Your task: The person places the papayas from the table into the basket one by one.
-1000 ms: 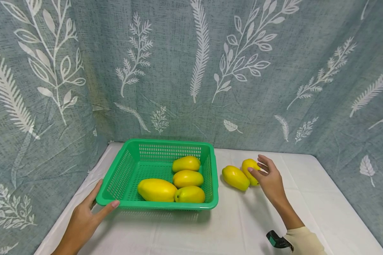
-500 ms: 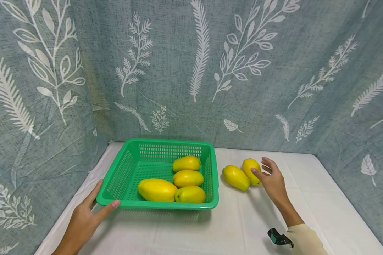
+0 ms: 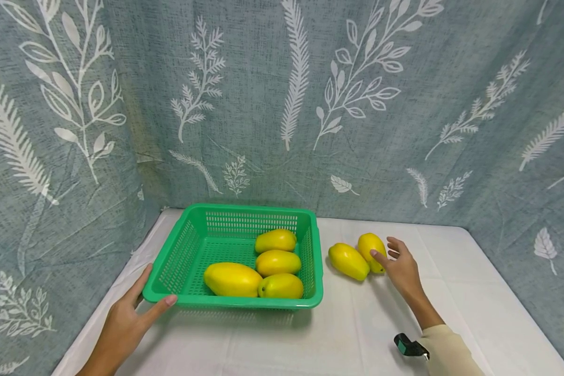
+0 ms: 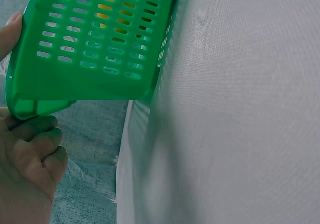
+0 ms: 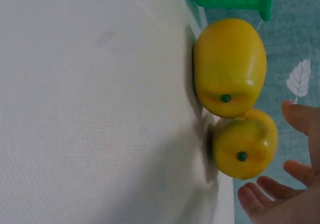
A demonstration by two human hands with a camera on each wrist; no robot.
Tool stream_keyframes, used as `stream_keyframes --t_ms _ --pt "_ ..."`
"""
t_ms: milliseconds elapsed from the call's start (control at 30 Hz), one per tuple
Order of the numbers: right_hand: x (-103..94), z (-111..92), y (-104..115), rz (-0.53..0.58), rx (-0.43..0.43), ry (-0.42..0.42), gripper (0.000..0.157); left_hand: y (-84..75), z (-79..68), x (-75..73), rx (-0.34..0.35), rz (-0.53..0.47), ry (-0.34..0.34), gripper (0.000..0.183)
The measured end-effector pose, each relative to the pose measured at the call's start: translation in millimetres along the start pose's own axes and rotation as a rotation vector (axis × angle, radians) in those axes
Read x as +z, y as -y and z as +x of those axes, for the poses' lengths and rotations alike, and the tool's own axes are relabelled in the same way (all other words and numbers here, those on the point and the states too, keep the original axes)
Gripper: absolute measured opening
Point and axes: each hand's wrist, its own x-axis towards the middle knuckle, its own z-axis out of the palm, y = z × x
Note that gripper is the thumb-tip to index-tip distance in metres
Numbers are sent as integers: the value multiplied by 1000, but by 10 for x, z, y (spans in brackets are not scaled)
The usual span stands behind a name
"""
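Head view: basket (image 3: pixel 235 302) held four fruits (image 3: pixel 232 280); two lay outside.
Left hand (image 3: pixel 128 317): gripped basket corner.
Right hand (image 3: pixel 401 267): fingers hung spread by outer fruit (image 3: pixel 369 245), contact unclear; pick-up seemed pending, needing fingers curled round.

Noted blue-green curtain (image 3: pixel 258 104) across twelve o'clock, wrapping round to nine and three. Saw white leaf and fern prints (image 3: pixel 298 73) all over, creases at nine. Logged white tablecloth (image 3: pixel 474 292) from four round to eight. Found soft shadow (image 3: pixel 390 300) near five under diffuse light.
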Motion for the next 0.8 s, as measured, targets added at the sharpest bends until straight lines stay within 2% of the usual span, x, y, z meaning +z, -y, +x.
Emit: stream_keyframes --t_ms 267,800 --pt "55 60 -55 -23 22 31 79 4 -4 2 -9 6 2 98" --pt "94 62 -84 -76 14 40 77 -4 -10 -3 8 5 -4 98"
